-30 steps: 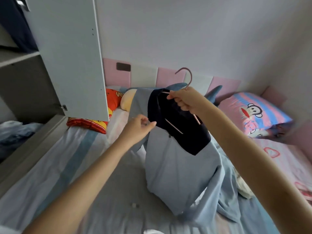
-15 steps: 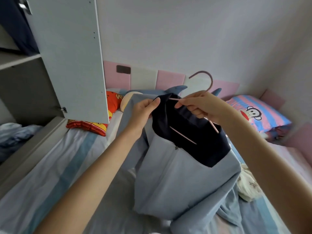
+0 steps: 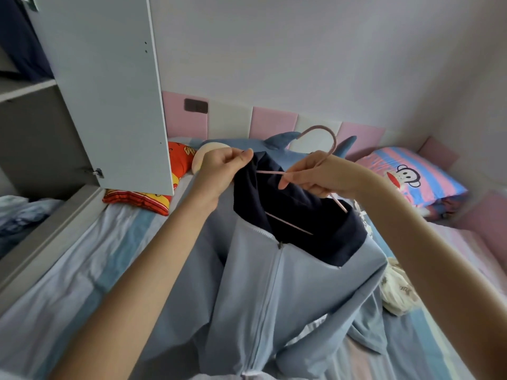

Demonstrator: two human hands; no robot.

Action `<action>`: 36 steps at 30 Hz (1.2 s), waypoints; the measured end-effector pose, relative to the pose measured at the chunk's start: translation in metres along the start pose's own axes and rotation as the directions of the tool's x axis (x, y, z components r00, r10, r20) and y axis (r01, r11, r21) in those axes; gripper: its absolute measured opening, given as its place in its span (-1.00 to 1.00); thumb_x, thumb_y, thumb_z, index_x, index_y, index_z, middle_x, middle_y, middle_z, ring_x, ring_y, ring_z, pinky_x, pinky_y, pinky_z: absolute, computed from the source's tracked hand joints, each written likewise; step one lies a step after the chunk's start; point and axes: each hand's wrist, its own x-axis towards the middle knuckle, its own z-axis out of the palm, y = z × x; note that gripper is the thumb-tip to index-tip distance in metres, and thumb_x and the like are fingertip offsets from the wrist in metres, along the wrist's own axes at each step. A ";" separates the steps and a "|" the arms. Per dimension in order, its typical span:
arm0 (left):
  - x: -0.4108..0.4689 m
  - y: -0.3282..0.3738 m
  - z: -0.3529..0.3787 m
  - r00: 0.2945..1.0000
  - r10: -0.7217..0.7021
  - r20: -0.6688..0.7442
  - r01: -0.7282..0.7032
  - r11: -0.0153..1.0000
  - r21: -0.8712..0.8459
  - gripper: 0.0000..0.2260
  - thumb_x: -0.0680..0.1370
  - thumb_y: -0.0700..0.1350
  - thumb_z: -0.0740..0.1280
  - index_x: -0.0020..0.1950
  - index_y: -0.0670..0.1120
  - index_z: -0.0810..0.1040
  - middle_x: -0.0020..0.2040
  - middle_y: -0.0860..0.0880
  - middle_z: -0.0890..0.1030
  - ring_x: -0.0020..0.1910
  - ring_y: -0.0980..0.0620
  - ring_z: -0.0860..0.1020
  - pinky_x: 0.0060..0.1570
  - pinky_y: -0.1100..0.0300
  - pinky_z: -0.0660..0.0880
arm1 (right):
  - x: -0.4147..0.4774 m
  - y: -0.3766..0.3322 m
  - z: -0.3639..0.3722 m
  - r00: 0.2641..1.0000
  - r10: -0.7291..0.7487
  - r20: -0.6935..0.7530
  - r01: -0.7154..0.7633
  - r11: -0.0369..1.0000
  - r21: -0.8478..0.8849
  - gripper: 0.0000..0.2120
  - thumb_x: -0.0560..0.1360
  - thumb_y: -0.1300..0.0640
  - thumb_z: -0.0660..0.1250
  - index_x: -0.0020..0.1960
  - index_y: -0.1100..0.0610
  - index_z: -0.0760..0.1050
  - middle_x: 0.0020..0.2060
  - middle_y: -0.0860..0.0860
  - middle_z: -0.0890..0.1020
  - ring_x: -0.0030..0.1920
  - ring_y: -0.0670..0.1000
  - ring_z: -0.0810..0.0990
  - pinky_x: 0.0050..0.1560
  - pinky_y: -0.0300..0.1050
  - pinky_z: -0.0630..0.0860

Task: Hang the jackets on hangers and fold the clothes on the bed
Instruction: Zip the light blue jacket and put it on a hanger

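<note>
Currently on my feed: one light-blue zip-front jacket with navy collar lining (image 3: pixel 274 292), held up above the blue-striped bed (image 3: pixel 82 270). One thin pink wire hanger (image 3: pixel 335 144), arms inside the jacket's neck opening, hook upward. My left hand (image 3: pixel 219 171) pinches the navy collar edge; my right hand (image 3: pixel 321 175) grips the hanger just below its hook. One open white wardrobe door (image 3: pixel 109 91), left.

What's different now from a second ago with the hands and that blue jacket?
The left hand rose from the jacket's pale front to pinch the navy collar edge beside the pink hanger's arm. The right hand kept gripping the hanger under its hook; the jacket stayed draped on it.
</note>
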 end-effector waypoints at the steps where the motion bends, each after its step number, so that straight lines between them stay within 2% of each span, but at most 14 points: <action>1: 0.001 0.002 -0.001 1.000 0.025 0.013 -0.026 0.998 0.057 -0.72 0.55 -0.06 0.34 -0.03 -0.30 0.60 -0.17 -0.15 0.57 -0.17 0.03 0.50 -0.12 0.18 0.43 | 0.002 0.000 0.002 1.000 -0.004 -0.003 0.004 0.999 0.032 -0.81 0.59 0.25 0.23 -0.06 0.24 0.62 -0.59 -0.11 0.19 -0.57 -0.14 0.08 -0.53 -0.26 -0.02; 4: 0.009 -0.007 -0.017 1.000 0.017 0.013 -0.020 0.965 0.263 -0.68 0.56 -0.05 0.32 -0.17 -0.33 0.53 -0.34 -0.09 0.42 -0.32 0.05 0.38 -0.30 0.26 0.30 | 0.004 0.001 0.001 0.994 0.022 -0.103 -0.003 0.983 0.183 -0.80 0.58 0.21 0.24 -0.11 0.24 0.61 -0.59 -0.11 0.19 -0.59 -0.15 0.08 -0.55 -0.30 -0.02; 6: 0.011 -0.024 -0.034 1.000 -0.017 -0.023 0.026 0.876 0.482 -0.75 0.55 -0.04 0.32 -0.15 -0.24 0.54 -0.29 -0.04 0.47 -0.26 0.04 0.42 -0.23 0.22 0.32 | 0.004 0.003 -0.004 0.986 0.030 -0.163 0.004 0.979 0.204 -0.80 0.58 0.20 0.25 -0.11 0.25 0.61 -0.60 -0.11 0.20 -0.60 -0.16 0.09 -0.57 -0.33 0.00; 9: 0.006 -0.030 -0.043 0.956 0.262 -0.131 -0.141 0.805 0.577 -0.81 0.53 -0.01 0.36 0.01 -0.12 0.59 -0.02 -0.01 0.59 -0.07 0.15 0.47 -0.06 0.32 0.37 | 0.002 0.008 -0.007 0.987 0.005 -0.159 0.023 0.985 0.171 -0.81 0.58 0.19 0.26 -0.08 0.24 0.62 -0.59 -0.11 0.23 -0.59 -0.16 0.12 -0.60 -0.35 0.06; 11: 0.003 -0.011 -0.032 0.912 0.409 0.030 -0.369 0.786 0.497 -0.74 0.48 0.01 0.43 0.10 -0.07 0.60 0.09 0.05 0.55 0.04 0.25 0.45 0.07 0.45 0.33 | 0.002 0.010 -0.003 0.992 -0.041 -0.117 0.057 0.989 0.138 -0.83 0.56 0.20 0.28 -0.08 0.21 0.64 -0.57 -0.09 0.23 -0.57 -0.14 0.13 -0.57 -0.32 0.05; 13: 0.005 -0.001 -0.017 0.862 0.383 0.331 -0.506 0.682 0.529 -0.60 0.40 0.05 0.49 0.19 -0.03 0.58 0.16 0.07 0.55 0.15 0.17 0.48 0.20 0.27 0.40 | 0.002 0.009 0.004 0.993 -0.098 -0.065 0.103 0.991 0.087 -0.86 0.54 0.24 0.30 -0.03 0.21 0.64 -0.58 -0.10 0.24 -0.55 -0.13 0.13 -0.53 -0.29 0.03; 15: 0.000 -0.002 -0.001 0.793 0.371 0.482 -0.607 0.543 0.580 -0.67 0.43 0.07 0.45 0.14 -0.01 0.62 0.06 0.02 0.63 0.04 0.03 0.57 0.02 0.07 0.52 | 0.001 0.007 0.010 0.988 -0.151 -0.029 0.152 0.988 0.029 -0.85 0.54 0.31 0.28 0.03 0.24 0.62 -0.59 -0.12 0.28 -0.56 -0.14 0.16 -0.54 -0.30 0.07; 17: -0.003 -0.006 0.006 0.737 0.507 0.447 -0.667 0.440 0.601 -0.73 0.48 0.09 0.33 0.00 -0.06 0.68 -0.11 -0.03 0.67 -0.15 -0.04 0.61 -0.26 0.05 0.54 | -0.004 0.007 0.009 0.981 -0.193 -0.014 0.193 0.981 0.022 -0.79 0.54 0.38 0.23 0.10 0.28 0.57 -0.57 -0.12 0.37 -0.54 -0.15 0.24 -0.53 -0.34 0.17; 20: -0.002 -0.008 0.007 0.696 0.627 0.350 -0.677 0.409 0.612 -0.77 0.49 0.01 0.33 -0.10 -0.11 0.70 -0.19 -0.03 0.69 -0.21 -0.03 0.62 -0.29 0.18 0.48 | -0.013 0.017 0.000 0.959 -0.264 -0.103 0.272 0.960 0.073 -0.79 0.52 0.26 0.30 0.12 0.09 0.53 -0.20 0.00 0.64 -0.25 -0.10 0.52 -0.21 -0.29 0.43; 22: -0.001 -0.006 0.005 0.702 0.629 0.334 -0.667 0.417 0.617 -0.78 0.48 -0.02 0.34 -0.10 -0.12 0.70 -0.18 -0.02 0.69 -0.21 0.00 0.62 -0.26 0.30 0.40 | -0.014 0.028 -0.005 0.937 -0.205 -0.283 0.190 0.978 -0.083 -0.88 0.54 0.08 0.34 0.08 0.00 0.52 -0.01 -0.04 0.61 -0.02 -0.09 0.55 -0.02 -0.33 0.43; 25: -0.004 -0.003 0.005 0.707 0.616 0.347 -0.663 0.408 0.627 -0.72 0.50 0.03 0.28 -0.13 -0.13 0.69 -0.12 0.01 0.67 -0.26 0.01 0.59 -0.31 0.27 0.41 | -0.009 0.037 -0.004 0.971 -0.001 -0.240 -0.034 0.989 -0.141 -0.67 0.64 -0.06 0.07 0.25 0.06 0.47 0.08 -0.03 0.56 0.10 -0.10 0.49 0.07 -0.42 0.31; 29: -0.004 0.001 0.000 0.698 0.626 0.346 -0.656 0.367 0.659 -0.63 0.53 0.11 0.18 -0.12 -0.10 0.68 0.08 0.09 0.63 -0.21 -0.03 0.59 -0.22 0.11 0.48 | -0.005 0.041 -0.017 0.952 0.185 -0.245 -0.250 0.931 -0.267 -0.85 0.52 0.02 0.36 -0.14 0.09 0.59 -0.24 0.03 0.54 -0.16 -0.03 0.45 -0.10 -0.16 0.38; 31: -0.006 0.003 -0.004 0.694 0.632 0.344 -0.639 0.323 0.698 -0.64 0.53 0.09 0.19 -0.12 -0.09 0.69 0.09 0.10 0.64 -0.17 -0.04 0.61 -0.25 0.20 0.43 | -0.003 0.040 -0.023 0.965 0.121 -0.231 -0.192 0.930 -0.315 -0.83 0.45 0.11 0.44 -0.30 0.10 0.58 -0.39 0.03 0.49 -0.28 -0.05 0.38 -0.24 -0.21 0.32; 36: 0.001 0.005 -0.027 0.775 0.594 0.216 -0.465 0.304 0.831 -0.76 0.52 0.00 0.27 -0.23 -0.07 0.64 -0.15 0.05 0.66 -0.26 -0.07 0.59 -0.43 0.25 0.21 | -0.005 0.045 -0.018 0.826 -0.361 -0.432 0.122 0.864 -0.489 -0.85 0.46 0.18 0.43 0.02 0.11 0.68 -0.17 0.03 0.71 -0.17 -0.01 0.62 -0.02 -0.10 0.51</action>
